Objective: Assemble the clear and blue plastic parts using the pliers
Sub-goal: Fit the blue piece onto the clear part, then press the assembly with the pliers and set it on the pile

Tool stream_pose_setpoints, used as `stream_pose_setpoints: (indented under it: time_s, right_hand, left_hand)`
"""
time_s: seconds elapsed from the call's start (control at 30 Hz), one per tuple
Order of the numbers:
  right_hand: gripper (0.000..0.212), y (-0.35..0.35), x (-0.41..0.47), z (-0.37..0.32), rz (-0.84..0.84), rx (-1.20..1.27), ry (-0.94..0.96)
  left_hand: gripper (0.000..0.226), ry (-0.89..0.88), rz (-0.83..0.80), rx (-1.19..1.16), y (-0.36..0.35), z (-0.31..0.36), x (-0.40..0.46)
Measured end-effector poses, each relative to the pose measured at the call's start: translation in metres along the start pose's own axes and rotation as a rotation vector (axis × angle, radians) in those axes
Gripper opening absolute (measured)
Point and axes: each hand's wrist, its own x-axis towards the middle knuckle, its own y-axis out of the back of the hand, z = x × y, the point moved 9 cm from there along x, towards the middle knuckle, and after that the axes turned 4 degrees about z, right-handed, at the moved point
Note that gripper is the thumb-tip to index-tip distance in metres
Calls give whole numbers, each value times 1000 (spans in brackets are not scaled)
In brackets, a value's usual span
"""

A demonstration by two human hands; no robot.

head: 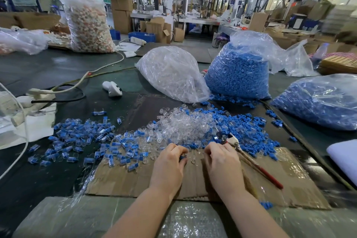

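Blue plastic part (pixel 182 158) pinching in left hand (pixel 170 162) over cardboard (pixel 123 177). Right hand (pixel 222 162) curling, contents hidden; pliers (pixel 251 158) lying beside it. Clear parts (pixel 185 125) look light, slippery, brittle — gripping by body, not wire loops.
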Motion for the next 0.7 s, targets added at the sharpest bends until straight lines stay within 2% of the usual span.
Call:
stream_pose_setpoints:
  time_s: [0.13, 0.23, 0.4, 0.5, 0.6, 0.7]
  right_hand:
    - [5, -15, -9, 4, -24, 164, -47]
    - [13, -19, -10, 12, -17, 205, -99]
    - [15, -16, -12, 13, -22, 229, -112]
    - [15, -15, -13, 13, -20, 227, -118]
    - [15, -15, -13, 14, -16, 231, -130]
    - [16, -15, -14, 14, -26, 232, -132]
  left_hand:
    - [19, 18, 30, -37, 3, -1, 2]
    - [20, 32, 30, -86, 3, 2, 4]
    - [20, 47, 2, -152, -5, 7, 3]
    - [17, 99, 38, -152, -3, 0, 0]
    - [23, 142, 106, -33, 3, -8, -3]
    - [42, 187, 109, 155, 3, -14, -5]
